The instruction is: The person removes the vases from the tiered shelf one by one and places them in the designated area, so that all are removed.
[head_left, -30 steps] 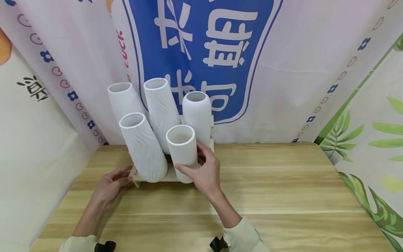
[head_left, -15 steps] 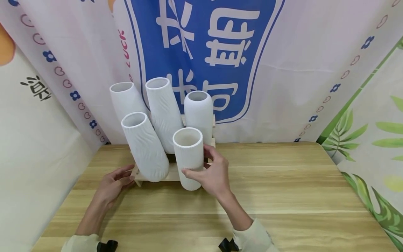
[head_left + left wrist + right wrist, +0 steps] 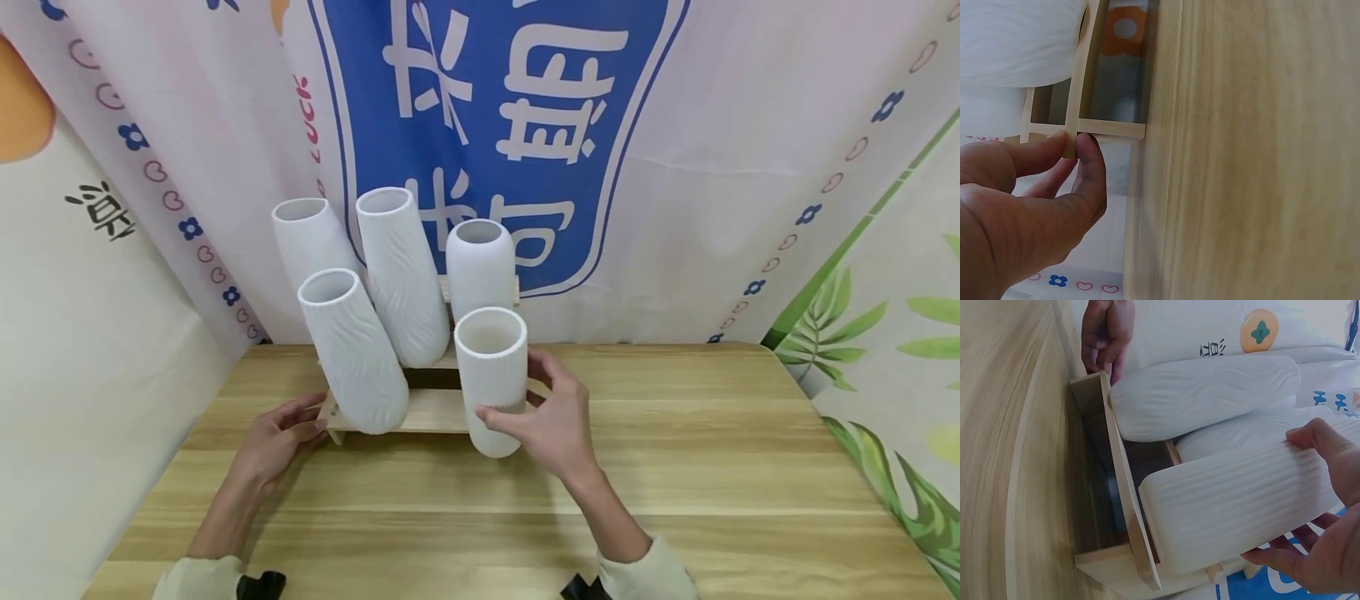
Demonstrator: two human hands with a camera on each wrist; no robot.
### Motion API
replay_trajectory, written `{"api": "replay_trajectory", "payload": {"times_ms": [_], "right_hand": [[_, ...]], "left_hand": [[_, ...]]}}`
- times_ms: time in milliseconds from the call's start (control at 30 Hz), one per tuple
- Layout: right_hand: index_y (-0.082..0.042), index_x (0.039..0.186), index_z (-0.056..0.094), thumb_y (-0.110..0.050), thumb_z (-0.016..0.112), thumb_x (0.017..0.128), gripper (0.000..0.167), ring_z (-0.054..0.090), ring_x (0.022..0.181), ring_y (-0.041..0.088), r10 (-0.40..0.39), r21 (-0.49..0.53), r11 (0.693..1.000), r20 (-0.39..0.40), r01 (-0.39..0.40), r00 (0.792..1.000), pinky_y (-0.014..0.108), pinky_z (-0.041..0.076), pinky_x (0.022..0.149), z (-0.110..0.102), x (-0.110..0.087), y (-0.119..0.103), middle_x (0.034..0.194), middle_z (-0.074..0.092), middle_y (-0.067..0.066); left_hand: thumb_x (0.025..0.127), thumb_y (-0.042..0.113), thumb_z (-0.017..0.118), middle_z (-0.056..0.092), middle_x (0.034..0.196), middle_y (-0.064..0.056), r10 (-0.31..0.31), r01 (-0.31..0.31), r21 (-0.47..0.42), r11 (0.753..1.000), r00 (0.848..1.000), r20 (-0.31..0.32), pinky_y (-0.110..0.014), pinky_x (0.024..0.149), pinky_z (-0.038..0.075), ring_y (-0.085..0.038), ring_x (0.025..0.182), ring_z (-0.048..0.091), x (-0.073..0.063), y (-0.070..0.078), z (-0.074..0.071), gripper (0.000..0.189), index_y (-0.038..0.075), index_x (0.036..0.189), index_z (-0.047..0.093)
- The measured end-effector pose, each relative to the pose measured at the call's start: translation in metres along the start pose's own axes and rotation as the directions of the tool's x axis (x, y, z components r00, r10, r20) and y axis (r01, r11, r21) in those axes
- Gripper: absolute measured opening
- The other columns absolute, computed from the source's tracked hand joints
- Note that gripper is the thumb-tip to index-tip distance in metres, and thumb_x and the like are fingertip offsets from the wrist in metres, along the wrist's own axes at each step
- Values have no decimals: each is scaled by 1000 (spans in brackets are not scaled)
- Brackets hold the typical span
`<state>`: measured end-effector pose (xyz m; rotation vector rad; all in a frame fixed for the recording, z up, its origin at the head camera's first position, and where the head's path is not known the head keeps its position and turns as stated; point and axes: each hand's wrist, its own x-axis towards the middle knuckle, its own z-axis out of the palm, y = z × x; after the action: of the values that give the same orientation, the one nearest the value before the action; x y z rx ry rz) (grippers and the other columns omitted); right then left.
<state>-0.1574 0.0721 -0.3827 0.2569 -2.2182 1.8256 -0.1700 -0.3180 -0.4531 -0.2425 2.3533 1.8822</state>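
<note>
My right hand (image 3: 555, 417) grips a white, vertically ribbed vase (image 3: 491, 383) by its lower half, thumb in front and fingers behind. The vase stands nearly upright, its base over the front right of a stepped wooden rack (image 3: 438, 410); a narrow gap shows between base and board in the right wrist view. With thumb and fingers, my left hand (image 3: 273, 446) pinches the left end of the rack's lowest board, seen closely in the left wrist view as a wooden edge (image 3: 1110, 127). A wavy-patterned white vase (image 3: 356, 358) stands on that board near the left hand.
On the rack's higher steps stand a plain white vase (image 3: 311, 237), a tall textured vase (image 3: 405, 283) and a short rounded vase (image 3: 480, 271). A printed curtain (image 3: 675, 225) hangs close behind. Wooden tabletop (image 3: 712, 450) extends right and in front.
My right hand has carried the ribbed vase rightward and slightly forward along the lowest board, baring the board's middle. The left hand keeps its hold on the rack; the view has shifted slightly.
</note>
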Motion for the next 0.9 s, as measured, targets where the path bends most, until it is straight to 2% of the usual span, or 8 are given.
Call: {"api": "replay_trajectory", "payload": {"times_ms": [233, 433, 500, 733, 900], "right_hand": [[-14, 132, 69, -11, 102, 67, 73, 69, 120, 30, 16, -28, 999, -14, -16, 1000, 56, 65, 100, -23, -2, 4, 131, 72, 7], [-12, 135, 68, -9, 102, 68, 76, 68, 121, 32, 23, -67, 997, -31, -25, 999, 56, 65, 101, -44, -2, 8, 133, 71, 9], [-10, 136, 67, -8, 102, 68, 77, 68, 122, 32, 30, -79, 996, -44, -33, 999, 55, 65, 101, -50, -2, 9, 134, 70, 10], [-7, 136, 66, -6, 101, 70, 75, 67, 121, 32, 37, -95, 994, -74, -44, 997, 56, 64, 102, -68, 0, 13, 135, 69, 11], [-6, 135, 66, -7, 100, 71, 73, 66, 122, 31, 59, -89, 994, -88, -66, 994, 54, 63, 105, -76, 4, 13, 136, 67, 12]], "left_hand": [[107, 1, 60, 47, 156, -31, 0, 0, 0, 1000, 1000, 8, -20, 98, 63, 4, 105, 68, 0, -1, -1, 60, -5, 163, 38], [107, 2, 61, 61, 141, -14, 6, -6, -8, 1000, 1000, 5, -20, 98, 63, 1, 105, 69, 1, -2, -2, 60, -5, 162, 39], [106, 1, 61, 62, 140, -13, 6, -6, -5, 1000, 1000, 4, -20, 98, 63, 1, 105, 69, 1, -2, -2, 60, -6, 162, 39], [106, 1, 61, 54, 149, -26, 7, -8, 6, 1000, 1000, 9, -20, 97, 64, 1, 104, 69, -2, -1, -1, 60, -7, 161, 38], [107, 1, 59, 52, 151, -27, 15, -15, 4, 1000, 1000, 10, -21, 99, 64, 2, 104, 69, 0, -1, -2, 60, -6, 162, 38]]}}
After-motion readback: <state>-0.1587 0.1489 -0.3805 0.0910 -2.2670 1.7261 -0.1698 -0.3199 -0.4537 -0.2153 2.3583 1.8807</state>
